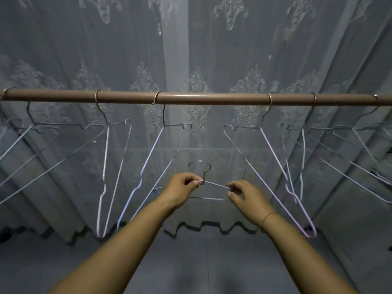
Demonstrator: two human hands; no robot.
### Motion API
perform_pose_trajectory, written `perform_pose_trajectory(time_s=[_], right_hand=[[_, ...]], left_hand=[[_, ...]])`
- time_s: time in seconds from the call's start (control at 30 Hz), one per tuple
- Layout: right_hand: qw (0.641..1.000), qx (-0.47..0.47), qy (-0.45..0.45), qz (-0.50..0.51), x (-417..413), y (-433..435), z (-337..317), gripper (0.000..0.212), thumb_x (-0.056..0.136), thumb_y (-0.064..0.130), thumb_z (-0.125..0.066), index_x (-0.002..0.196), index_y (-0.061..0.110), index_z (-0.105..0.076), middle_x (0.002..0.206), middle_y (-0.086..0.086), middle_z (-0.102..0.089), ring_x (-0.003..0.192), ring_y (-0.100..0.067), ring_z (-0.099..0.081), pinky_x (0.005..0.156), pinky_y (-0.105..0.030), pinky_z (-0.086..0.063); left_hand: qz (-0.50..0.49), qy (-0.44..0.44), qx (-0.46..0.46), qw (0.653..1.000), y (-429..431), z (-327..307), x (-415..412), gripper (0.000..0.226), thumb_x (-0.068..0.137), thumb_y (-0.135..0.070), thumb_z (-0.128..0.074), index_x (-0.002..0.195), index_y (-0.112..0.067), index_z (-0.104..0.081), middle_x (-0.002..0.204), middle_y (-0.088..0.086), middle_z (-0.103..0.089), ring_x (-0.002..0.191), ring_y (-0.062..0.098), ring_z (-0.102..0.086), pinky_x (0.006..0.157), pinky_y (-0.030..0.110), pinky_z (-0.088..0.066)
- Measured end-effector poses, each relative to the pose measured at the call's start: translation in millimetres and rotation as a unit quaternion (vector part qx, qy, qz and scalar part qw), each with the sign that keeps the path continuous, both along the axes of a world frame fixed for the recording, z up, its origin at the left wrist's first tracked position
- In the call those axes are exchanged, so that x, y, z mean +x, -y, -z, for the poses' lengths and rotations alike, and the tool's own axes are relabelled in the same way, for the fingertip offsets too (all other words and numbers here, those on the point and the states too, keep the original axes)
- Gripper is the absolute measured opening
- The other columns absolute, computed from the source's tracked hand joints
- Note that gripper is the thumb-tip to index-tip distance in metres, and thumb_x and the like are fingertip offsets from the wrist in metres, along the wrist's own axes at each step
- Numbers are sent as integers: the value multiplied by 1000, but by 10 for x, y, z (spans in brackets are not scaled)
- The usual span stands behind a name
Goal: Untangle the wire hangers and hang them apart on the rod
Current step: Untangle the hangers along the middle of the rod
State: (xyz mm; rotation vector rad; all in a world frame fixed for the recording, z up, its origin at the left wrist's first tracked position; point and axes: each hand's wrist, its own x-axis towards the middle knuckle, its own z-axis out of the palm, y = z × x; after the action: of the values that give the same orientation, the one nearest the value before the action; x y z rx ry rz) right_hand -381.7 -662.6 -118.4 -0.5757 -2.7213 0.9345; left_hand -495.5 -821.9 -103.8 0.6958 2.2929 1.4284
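Hanger [214, 184] below bare middle of rod [212, 98]

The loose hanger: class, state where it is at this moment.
Head view, low centre: the loose hanger is pinched between the left hand and right hand, below the bare middle stretch of the rod.

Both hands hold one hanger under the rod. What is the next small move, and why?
Probably lift the held hanger straight up and set its hook over the rod. The left hand and right hand pinch its wire, its hook points up, and the stretch of rod above it is bare between two hung hangers.
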Motion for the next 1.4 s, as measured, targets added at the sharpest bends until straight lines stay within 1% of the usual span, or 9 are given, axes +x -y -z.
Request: perform_pose_trajectory(time_s=[0.1,0.23,0.33,0.43,0.57,0.67,0.83,1.2,1.4], right_hand=[[997,-71,9,-22,161,61,-53,18,91,18,-51,93,8,-66,88,-10,-69,83,-25,-62,80,-33,-47],[966,-256,-24,-27,367,135,-85,25,94,7,-42,81,11,-63,52,-1,-53,46,-13,-47,51,-23,-42],[952,-297,-73,2,482,170,-122,27,94,7,-42,79,9,-64,44,2,-42,40,-11,-36,41,-19,-32],[950,-285,-129,15,561,223,-156,26,92,10,-45,77,15,-65,43,5,-37,39,-7,-33,41,-16,-28],[952,-238,-191,34,575,253,-262,25,92,13,-47,77,20,-66,45,3,-40,40,-6,-35,45,-19,-31],[947,-219,-231,36,490,256,-443,26,92,12,-46,79,24,-65,43,11,-51,42,-4,-42,52,-23,-34],[947,-184,-262,27,244,214,-734,23,90,11,-47,83,26,-63,45,24,-55,45,1,-48,52,-19,-32],[958,-164,-230,55,8,150,-624,23,89,13,-46,94,20,-67,56,9,-49,55,-9,-45,58,-25,-36],[966,-162,-194,62,56,139,-634,27,91,16,-44,112,17,-61,82,2,-63,75,-13,-56,71,-29,-46]], left_hand=[[-41,-20,31,998,-86,24,41,21,91,-9,-50,97,-8,-70,108,11,-69,98,17,-60,85,20,-44],[-107,-92,37,989,-207,-5,149,21,85,-16,-60,80,-35,-66,110,2,-60,109,22,-55,101,37,-43],[-212,-104,88,968,-254,-147,321,16,78,-21,-69,87,-31,-59,112,-4,-46,112,15,-46,96,30,-39],[-242,-12,150,958,-336,-264,513,28,75,-29,-73,96,-18,-57,105,1,-56,98,18,-55,85,27,-42],[-113,208,245,940,-461,-496,720,22,82,-12,-66,101,-1,-62,80,10,-67,70,18,-64,73,27,-53],[-72,207,279,935,-510,-688,728,10,83,-1,-62,88,-10,-62,74,7,-67,55,8,-63,61,18,-54],[-73,177,309,932,-598,-960,544,16,84,2,-59,100,-2,-59,72,8,-63,44,1,-59,51,13,-52],[-99,194,270,938,-752,-923,375,9,85,2,-57,87,-6,-61,70,9,-61,45,5,-56,45,12,-48],[-102,187,255,943,-732,-855,355,14,83,1,-61,80,-12,-62,74,8,-63,66,16,-59,69,23,-51]])
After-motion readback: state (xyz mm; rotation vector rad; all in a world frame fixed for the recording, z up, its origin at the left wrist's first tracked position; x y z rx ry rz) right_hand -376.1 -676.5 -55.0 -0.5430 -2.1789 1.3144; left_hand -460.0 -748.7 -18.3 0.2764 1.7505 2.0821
